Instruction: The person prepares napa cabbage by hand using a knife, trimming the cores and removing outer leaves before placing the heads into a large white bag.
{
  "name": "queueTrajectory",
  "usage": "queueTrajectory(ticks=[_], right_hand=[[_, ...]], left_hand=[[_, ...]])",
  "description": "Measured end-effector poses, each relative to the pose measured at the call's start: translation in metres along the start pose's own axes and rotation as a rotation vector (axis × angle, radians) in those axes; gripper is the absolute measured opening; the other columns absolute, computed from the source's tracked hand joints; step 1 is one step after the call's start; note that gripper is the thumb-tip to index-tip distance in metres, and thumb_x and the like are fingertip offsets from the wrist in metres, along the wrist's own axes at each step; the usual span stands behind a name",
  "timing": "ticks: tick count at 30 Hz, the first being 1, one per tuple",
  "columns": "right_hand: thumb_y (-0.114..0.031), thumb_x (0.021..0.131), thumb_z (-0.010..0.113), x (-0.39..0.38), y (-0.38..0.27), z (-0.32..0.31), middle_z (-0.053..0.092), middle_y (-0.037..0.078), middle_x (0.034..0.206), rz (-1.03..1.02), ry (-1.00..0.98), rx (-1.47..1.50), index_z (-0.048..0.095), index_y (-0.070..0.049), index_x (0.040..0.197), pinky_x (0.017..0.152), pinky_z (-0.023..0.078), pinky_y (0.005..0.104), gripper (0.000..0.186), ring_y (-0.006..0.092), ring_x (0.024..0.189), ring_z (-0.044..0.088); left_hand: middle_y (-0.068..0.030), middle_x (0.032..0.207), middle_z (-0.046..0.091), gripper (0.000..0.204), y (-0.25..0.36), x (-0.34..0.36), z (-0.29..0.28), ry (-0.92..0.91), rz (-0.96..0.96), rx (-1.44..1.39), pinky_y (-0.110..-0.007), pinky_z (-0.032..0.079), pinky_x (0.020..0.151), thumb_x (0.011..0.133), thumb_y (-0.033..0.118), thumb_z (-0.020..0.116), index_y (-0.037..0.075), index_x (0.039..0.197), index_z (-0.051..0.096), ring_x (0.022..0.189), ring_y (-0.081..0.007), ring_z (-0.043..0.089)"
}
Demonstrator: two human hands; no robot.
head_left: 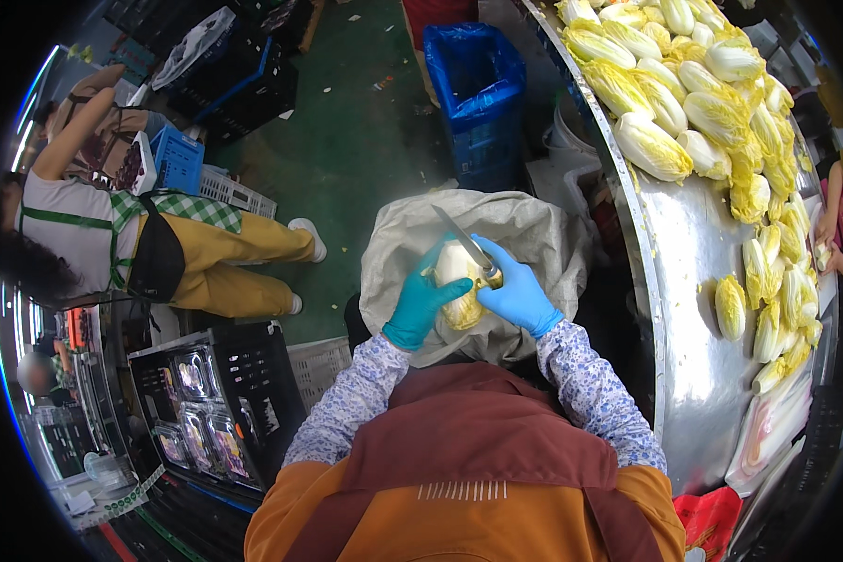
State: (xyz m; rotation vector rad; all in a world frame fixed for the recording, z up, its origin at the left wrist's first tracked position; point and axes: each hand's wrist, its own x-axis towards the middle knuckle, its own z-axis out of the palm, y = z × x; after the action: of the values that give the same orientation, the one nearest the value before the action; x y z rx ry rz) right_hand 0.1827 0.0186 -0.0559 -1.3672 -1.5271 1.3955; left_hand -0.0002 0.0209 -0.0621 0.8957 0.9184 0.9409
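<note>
My left hand (420, 300), in a teal glove, is closed around a napa cabbage (455, 266), pale at its upper end with yellow leaves lower down. My right hand (522, 292), in a light blue glove, grips a knife (458, 230) whose blade slants up and to the left across the cabbage's right side. The right thumb and fingers lie against the cabbage near the knife's handle. Both hands are above the mouth of a whitish woven sack (389, 245). Part of the cabbage is hidden by the hands.
A steel table (663, 281) along the right bears many napa cabbages (651, 145). Beyond the sack stands a bin lined with blue plastic (478, 112). Left are a person in yellow trousers (225, 272) and a black crate (244, 375) with clear packs. Another person's hands work at far right.
</note>
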Motion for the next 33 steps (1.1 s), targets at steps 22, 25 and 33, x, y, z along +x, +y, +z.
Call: queueTrajectory(ticks=[22, 25, 33], right_hand=[[-0.006, 0.075, 0.058, 0.007, 0.019, -0.012, 0.062, 0.015, 0.104, 0.095, -0.100, 0.279, 0.040, -0.013, 0.140, 0.080, 0.051, 0.0307, 0.068, 0.0210, 0.089, 0.063], [-0.004, 0.076, 0.057, 0.012, 0.010, -0.011, 0.062, 0.009, 0.100, 0.186, -0.072, 0.344, 0.043, -0.012, 0.138, 0.075, 0.051, 0.0283, 0.065, 0.0138, 0.083, 0.060], [-0.015, 0.078, 0.059, 0.019, 0.035, 0.007, 0.063, 0.026, 0.099, 0.018, 0.125, -0.245, 0.039, -0.022, 0.139, 0.078, 0.051, 0.0435, 0.065, 0.0395, 0.090, 0.063]], left_hand=[[-0.0109, 0.132, 0.049, 0.060, -0.013, 0.001, -0.028, -0.049, -0.068, -0.072, -0.031, 0.042, 0.099, 0.088, 0.013, 0.064, 0.001, 0.140, 0.036, 0.119, -0.0184, 0.049], [-0.0091, 0.129, 0.051, 0.052, -0.038, 0.004, -0.054, -0.090, -0.158, -0.438, -0.029, 0.042, 0.098, 0.092, 0.017, 0.058, 0.000, 0.137, 0.039, 0.118, -0.0176, 0.050], [-0.0074, 0.106, 0.061, 0.042, -0.023, 0.005, -0.035, 0.066, -0.164, -0.058, -0.028, 0.048, 0.088, 0.089, 0.025, 0.063, 0.000, 0.121, 0.051, 0.101, -0.0160, 0.059]])
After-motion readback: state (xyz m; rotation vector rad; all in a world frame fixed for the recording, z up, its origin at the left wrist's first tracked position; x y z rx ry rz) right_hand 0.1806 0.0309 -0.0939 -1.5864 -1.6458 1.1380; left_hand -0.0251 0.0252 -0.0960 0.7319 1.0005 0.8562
